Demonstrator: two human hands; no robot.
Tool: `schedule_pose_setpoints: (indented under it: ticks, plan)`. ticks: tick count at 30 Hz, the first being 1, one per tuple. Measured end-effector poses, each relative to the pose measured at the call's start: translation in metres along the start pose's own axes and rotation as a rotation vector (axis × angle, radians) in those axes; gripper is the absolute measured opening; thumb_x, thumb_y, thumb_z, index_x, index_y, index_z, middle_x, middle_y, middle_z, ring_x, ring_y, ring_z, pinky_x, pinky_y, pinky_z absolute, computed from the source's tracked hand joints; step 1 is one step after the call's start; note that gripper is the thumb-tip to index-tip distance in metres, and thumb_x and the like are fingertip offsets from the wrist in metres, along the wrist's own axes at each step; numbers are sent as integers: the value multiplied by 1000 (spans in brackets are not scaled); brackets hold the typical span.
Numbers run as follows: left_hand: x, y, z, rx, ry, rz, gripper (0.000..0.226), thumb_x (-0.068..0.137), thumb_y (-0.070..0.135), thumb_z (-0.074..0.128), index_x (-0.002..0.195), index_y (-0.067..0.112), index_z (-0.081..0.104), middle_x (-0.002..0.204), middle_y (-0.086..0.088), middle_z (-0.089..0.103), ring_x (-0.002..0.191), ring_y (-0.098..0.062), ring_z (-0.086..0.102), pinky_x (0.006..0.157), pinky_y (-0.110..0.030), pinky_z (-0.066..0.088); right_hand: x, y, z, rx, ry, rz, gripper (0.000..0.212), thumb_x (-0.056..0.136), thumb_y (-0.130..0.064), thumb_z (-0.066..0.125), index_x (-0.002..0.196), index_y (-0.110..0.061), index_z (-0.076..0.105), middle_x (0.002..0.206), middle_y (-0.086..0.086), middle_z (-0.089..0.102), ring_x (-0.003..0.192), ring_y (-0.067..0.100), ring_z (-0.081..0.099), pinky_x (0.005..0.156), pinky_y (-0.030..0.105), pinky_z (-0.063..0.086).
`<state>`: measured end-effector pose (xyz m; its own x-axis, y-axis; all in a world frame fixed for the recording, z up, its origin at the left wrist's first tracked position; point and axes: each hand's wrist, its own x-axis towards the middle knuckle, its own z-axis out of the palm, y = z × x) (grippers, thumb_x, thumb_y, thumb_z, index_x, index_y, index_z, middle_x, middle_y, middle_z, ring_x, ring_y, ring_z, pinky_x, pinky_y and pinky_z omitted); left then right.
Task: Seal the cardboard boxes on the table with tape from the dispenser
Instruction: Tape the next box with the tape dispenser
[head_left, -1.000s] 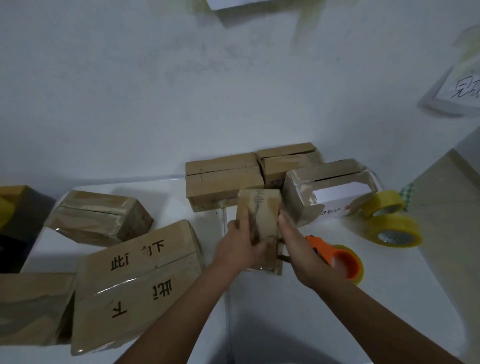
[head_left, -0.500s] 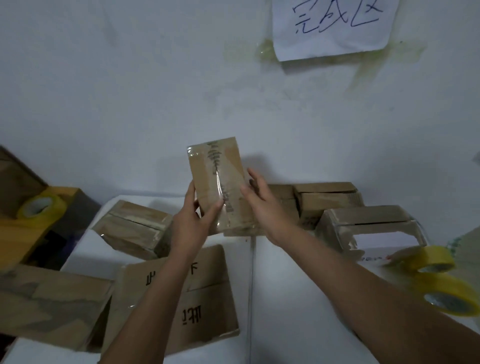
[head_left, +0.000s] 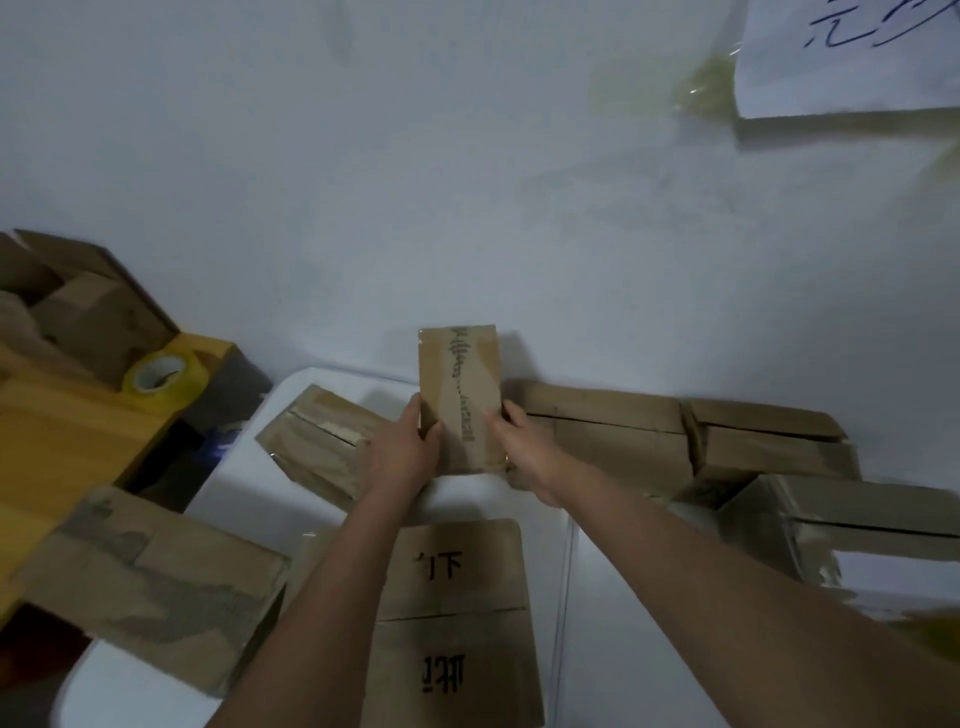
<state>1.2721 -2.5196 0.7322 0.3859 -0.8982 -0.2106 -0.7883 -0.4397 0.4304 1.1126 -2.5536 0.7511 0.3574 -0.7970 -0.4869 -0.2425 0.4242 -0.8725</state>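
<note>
On the far left a yellow tape roll (head_left: 165, 375) sits on a wooden shelf. Half a second ago the small box (head_left: 460, 397) was held up in the air; now it is lower, near the back of the white worktop (head_left: 322, 514), by the wall. The left hand (head_left: 402, 457) and right hand (head_left: 524, 447) hold its sides, fingers curled round it. Shiny tape covers it, so it looks sealed. The dispenser is out of sight now.

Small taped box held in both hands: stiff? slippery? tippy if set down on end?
The small box likely stays stiff: its edges look straight between the left hand and right hand. Its glossy tape wrap may be somewhat slippery. It is tall and narrow as held, so on end it would probably tip easily.
</note>
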Motion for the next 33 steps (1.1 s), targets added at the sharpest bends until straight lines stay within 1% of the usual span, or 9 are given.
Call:
schedule_pose_setpoints:
  ticks: [2,4,7,10,14,19,24,29,33]
  plan:
    - [8,-5,6,147,-79,21,56,103,47,35,155,36,18,131,-6,57,122,-30,52,106,-52,35,13,15,1,-5,-16,82,41,101,-41,43,140,-27,39,134,-5,53,114,19,53,93,40,49]
    - [13,-7,13,216,-149,46,51,104,44,35,153,34,26,137,-9,53,127,-33,48,105,-49,35,21,31,1,-12,-20,158,48,99,-38,47,144,-22,40,140,1,52,125,24,50,108,49,39]
    - [19,-12,28,101,-162,46,43,106,33,34,146,25,43,136,-14,55,122,-33,52,98,-42,44,26,43,-2,-30,-43,157,39,100,-23,47,139,-20,42,136,4,54,122,24,51,108,48,40]
    - [16,-13,37,-82,68,13,40,102,16,41,140,21,50,127,-14,52,97,-31,58,79,-42,50,29,44,-5,-26,-46,119,41,100,-19,47,139,-24,42,132,1,57,120,21,53,105,44,44]
    - [8,10,35,-176,249,240,36,91,4,55,125,15,59,111,-8,43,75,-20,51,61,-35,51,28,43,-11,-60,18,43,41,101,-17,48,141,-23,42,131,-5,54,123,20,51,100,37,46]
    - [-3,64,59,-197,25,428,23,90,2,54,108,16,60,118,-3,40,90,-15,49,69,-16,36,23,61,-44,-19,336,-78,31,100,-11,48,129,-13,58,126,1,61,117,17,57,104,36,46]
    - [-1,83,85,-191,-259,496,25,94,1,50,91,16,69,107,2,46,98,-18,51,87,-28,42,-7,88,-107,67,622,-132,21,99,-5,48,106,-16,64,104,-3,66,103,14,63,94,29,50]
    - [-1,97,84,-105,-422,532,36,79,-18,48,92,5,72,93,6,51,94,-17,52,70,-12,28,-30,118,-151,-11,842,-48,19,99,-10,50,106,-18,66,111,1,66,101,17,61,88,30,49]
    - [2,96,92,-101,-355,476,42,81,-16,50,110,9,66,126,-5,54,114,-25,52,82,-23,38,-32,135,-164,-83,949,34,17,97,-11,52,112,-13,60,119,7,54,92,16,52,87,29,43]
